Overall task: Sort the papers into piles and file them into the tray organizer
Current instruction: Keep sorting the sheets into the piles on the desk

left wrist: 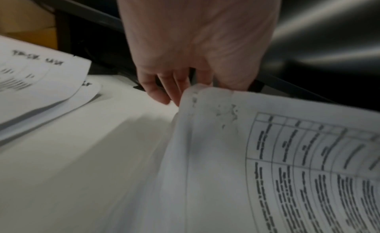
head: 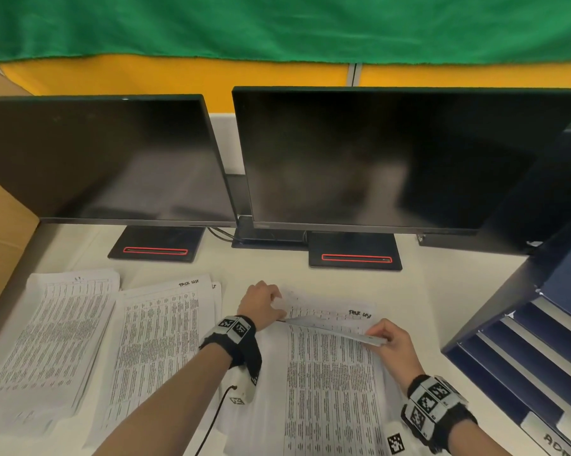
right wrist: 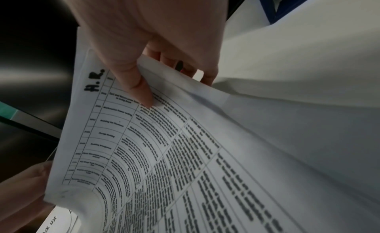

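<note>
My two hands hold one printed sheet (head: 330, 383) by its far corners, above the right-hand stack. The left hand (head: 277, 306) pinches the far left corner; the left wrist view shows those fingers (left wrist: 162, 91) curled behind the sheet's corner (left wrist: 205, 106). The right hand (head: 376, 337) pinches the far right corner, thumb (right wrist: 141, 90) on top of the sheet (right wrist: 185, 147), which is marked "H.R.". Its far edge is lifted and curls toward me. Under it lies a page headed "TASK LIST" (head: 360, 313). The blue tray organizer (head: 521, 357) stands at the right.
Two more paper piles lie to the left: one far left (head: 57, 330), one in the middle (head: 159, 340). Two dark monitors (head: 106, 159) (head: 376, 159) on stands fill the back of the desk. A cardboard box (head: 1, 258) borders the left edge.
</note>
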`<action>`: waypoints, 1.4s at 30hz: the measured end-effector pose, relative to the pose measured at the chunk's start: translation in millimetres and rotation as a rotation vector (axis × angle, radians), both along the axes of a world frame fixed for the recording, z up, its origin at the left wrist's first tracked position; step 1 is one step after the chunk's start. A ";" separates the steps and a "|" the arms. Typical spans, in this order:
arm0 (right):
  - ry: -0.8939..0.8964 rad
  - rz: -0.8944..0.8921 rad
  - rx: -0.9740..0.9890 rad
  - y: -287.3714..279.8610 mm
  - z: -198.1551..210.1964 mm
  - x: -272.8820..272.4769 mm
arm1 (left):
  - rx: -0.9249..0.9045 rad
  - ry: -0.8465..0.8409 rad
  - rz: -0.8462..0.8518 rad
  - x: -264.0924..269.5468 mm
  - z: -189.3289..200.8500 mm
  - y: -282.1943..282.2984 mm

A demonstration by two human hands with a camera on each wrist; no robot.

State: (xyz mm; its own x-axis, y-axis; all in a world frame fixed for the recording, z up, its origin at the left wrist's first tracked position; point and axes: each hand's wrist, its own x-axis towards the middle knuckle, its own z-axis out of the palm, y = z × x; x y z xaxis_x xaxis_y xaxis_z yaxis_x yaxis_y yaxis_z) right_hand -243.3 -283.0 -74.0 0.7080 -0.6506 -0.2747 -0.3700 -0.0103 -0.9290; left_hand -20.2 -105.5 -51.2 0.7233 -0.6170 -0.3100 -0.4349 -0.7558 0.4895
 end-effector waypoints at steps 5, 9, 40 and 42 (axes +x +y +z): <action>-0.025 -0.020 0.047 1.1 3.2 1.9 | -0.002 0.167 -0.001 2.3 -0.1 11.4; -0.043 -0.041 0.099 5.4 4.3 4.0 | -0.062 0.023 -0.010 -5.2 6.3 16.6; -0.021 0.042 0.122 -7.0 -3.2 4.9 | -0.436 -0.420 -0.192 -24.3 46.7 16.6; -0.027 0.050 0.113 -6.6 -1.3 4.5 | -0.632 -0.275 0.035 -25.5 73.1 14.7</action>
